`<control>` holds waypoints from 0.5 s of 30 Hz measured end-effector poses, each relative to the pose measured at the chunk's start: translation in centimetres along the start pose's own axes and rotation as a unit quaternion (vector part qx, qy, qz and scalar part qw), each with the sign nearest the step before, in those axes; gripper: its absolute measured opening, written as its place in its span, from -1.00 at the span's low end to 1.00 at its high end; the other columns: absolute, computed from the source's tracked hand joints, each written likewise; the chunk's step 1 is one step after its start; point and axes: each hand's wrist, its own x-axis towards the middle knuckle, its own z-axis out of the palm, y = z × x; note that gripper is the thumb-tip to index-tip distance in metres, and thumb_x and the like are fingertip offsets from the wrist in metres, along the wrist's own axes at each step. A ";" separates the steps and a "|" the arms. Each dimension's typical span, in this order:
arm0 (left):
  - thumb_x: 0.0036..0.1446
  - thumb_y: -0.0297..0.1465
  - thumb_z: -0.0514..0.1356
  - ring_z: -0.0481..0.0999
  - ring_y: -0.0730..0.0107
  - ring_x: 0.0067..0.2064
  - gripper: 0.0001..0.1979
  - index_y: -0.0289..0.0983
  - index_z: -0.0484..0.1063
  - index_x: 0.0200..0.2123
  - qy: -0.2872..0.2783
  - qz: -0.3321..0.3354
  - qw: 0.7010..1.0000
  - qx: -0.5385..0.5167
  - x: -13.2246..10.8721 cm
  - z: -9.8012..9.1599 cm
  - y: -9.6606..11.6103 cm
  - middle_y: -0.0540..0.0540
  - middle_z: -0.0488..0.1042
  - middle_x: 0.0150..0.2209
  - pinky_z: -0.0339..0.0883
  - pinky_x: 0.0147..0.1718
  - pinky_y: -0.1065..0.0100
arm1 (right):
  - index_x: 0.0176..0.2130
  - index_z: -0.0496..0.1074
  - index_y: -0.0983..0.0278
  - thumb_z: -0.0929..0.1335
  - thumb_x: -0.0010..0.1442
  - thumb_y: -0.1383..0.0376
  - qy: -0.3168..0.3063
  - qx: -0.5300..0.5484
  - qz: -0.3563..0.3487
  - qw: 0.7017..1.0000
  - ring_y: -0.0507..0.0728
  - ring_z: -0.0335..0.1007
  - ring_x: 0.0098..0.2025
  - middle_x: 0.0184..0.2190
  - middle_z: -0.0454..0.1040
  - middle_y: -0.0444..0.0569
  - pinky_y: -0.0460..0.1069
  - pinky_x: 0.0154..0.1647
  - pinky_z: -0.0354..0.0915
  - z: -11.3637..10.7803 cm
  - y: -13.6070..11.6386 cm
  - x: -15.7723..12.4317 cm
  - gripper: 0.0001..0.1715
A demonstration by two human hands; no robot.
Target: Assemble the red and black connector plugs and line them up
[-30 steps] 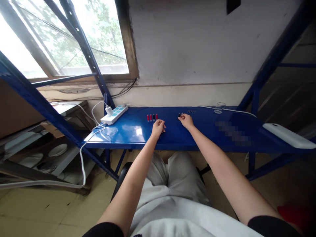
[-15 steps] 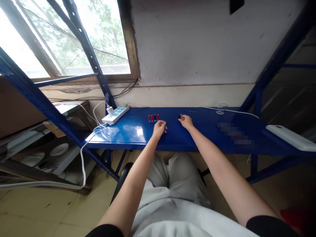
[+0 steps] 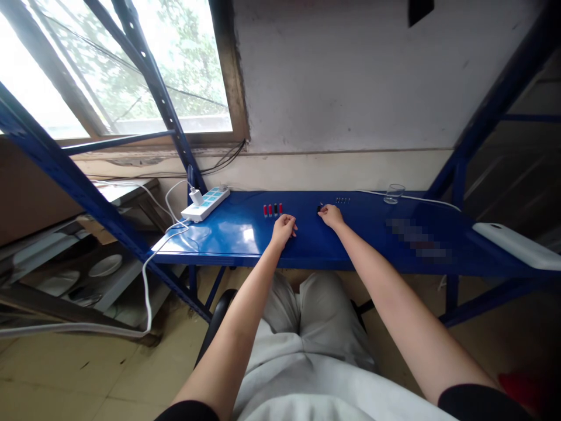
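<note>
My left hand point(image 3: 284, 229) rests on the blue table, fingers curled in loosely, and no object shows in it. Just beyond it stands a short row of small red pieces point(image 3: 265, 211) and one black piece point(image 3: 276, 209), each with a silvery end; their exact kind is too small to tell. My right hand point(image 3: 331, 216) pinches a small black piece point(image 3: 319, 208) with a light tip between thumb and fingertips, at the table surface. Behind that hand lies a row of several tiny silvery pieces point(image 3: 342, 200).
A white power strip point(image 3: 205, 204) with a plug and cables lies at the table's left end. Toward the right are a clear glass point(image 3: 394, 193), a white cable point(image 3: 432, 200), a blurred patch point(image 3: 416, 238) and a white flat object point(image 3: 517, 242). Blue frame posts rise at both ends.
My right hand has shifted very slightly to the right, still pinching the small black piece. My left hand has stayed where it was.
</note>
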 end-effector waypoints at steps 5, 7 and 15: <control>0.06 -0.38 0.09 0.29 0.61 -0.72 -0.91 -0.29 0.26 -0.42 -0.004 -0.003 1.000 -0.002 0.0 0.0 0.1 0.07 0.37 -0.62 0.07 -0.72 0.53 | -0.22 0.44 0.38 0.28 0.10 0.40 -0.037 -0.038 -0.003 0.999 0.12 0.41 -0.15 -0.20 0.49 0.13 -0.06 -0.15 0.25 -0.3 0.4 0.6 -0.78; 0.06 -0.39 0.09 0.28 0.61 -0.73 -0.92 -0.29 0.26 -0.42 -0.003 -0.007 1.000 -0.001 -0.1 0.1 0.3 0.07 0.37 -0.63 0.06 -0.72 0.53 | -0.22 0.45 0.38 0.27 0.10 0.42 -0.044 -0.043 -0.002 0.998 0.13 0.40 -0.12 -0.17 0.48 0.15 -0.07 -0.14 0.24 -0.4 0.5 0.8 -0.77; 0.04 -0.37 0.08 0.28 0.59 -0.73 -0.90 -0.29 0.28 -0.42 0.031 0.009 0.999 -0.013 0.3 -0.1 -0.2 0.06 0.35 -0.64 0.05 -0.73 0.54 | -0.26 0.46 0.38 0.33 0.03 0.45 -0.072 -0.052 0.010 0.996 0.15 0.42 -0.14 -0.23 0.50 0.15 -0.08 -0.17 0.27 -1.0 0.1 0.9 -0.80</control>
